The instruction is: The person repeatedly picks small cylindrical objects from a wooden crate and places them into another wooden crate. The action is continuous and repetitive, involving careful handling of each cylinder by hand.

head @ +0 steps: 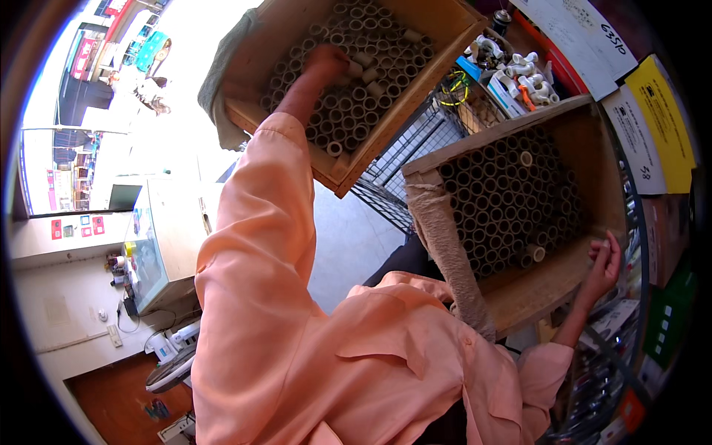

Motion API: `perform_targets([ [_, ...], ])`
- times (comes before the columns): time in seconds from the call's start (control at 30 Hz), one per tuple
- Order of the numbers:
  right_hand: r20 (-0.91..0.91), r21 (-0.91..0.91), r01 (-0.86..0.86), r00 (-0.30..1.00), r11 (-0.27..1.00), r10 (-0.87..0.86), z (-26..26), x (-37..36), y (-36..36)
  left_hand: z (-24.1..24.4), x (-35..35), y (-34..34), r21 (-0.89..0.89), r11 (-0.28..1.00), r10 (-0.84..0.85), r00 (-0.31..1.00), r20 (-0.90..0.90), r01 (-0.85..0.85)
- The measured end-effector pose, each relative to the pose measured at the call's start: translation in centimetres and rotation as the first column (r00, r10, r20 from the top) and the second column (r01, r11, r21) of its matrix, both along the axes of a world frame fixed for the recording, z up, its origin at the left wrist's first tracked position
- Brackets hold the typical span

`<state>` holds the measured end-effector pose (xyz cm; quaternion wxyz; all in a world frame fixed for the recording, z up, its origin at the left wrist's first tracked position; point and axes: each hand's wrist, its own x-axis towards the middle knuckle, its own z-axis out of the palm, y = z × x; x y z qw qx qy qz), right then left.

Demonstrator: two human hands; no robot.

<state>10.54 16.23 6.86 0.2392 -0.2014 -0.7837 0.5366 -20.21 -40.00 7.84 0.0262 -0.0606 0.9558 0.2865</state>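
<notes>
My left hand [328, 64] reaches into a wooden box [356, 175] holding many short cream pipe pieces, most standing on end. The fingers are down at a loose piece [354, 69] lying on top; their grip is hidden in shadow. More loose pieces [374, 89] lie on their sides beside it. A second wooden box [542, 306], nearer on the right, holds packed pipe pieces [500, 211] with open ends showing. My right hand [606, 258] is beside this box's right corner, fingers loosely curled, with nothing visible in it. One pale piece [535, 253] lies on the packed rows.
A tan towel [439, 228] drapes over the near box's edge, a grey-green cloth [225, 83] over the far one's. Between the boxes stands a black wire basket [384, 206]. White pipe fittings [528, 72] and cartons [662, 122] crowd the right. A glass counter [161, 245] is at left.
</notes>
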Motion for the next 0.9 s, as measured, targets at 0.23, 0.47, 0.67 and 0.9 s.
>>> perform_targets([
  [0.23, -0.02, -0.026, -0.029, 0.999, 0.999, 0.029, -0.2, 0.1, 0.3, 1.1, 0.0, -0.4, 0.274, 0.956, 0.075, 0.99, 0.12, -0.106],
  [0.47, -0.028, -0.034, -0.025, 0.999, 0.999, 0.024, -0.1, 0.0, 0.1, 2.3, 0.4, 0.7, 0.41, 0.901, 0.074, 0.982, 0.171, -0.139],
  [0.67, -0.06, -0.067, -0.035, 0.998, 0.997, 0.031, -0.6, 0.1, 0.6, 7.6, 3.5, 5.3, 0.5, 0.866, -0.074, 0.993, 0.093, 0.018],
  [0.9, -0.055, -0.044, -0.036, 0.998, 0.998, 0.034, 0.3, 0.0, -0.2, 14.2, 7.4, 12.1, 0.483, 0.772, -0.404, 0.906, -0.13, 0.413],
])
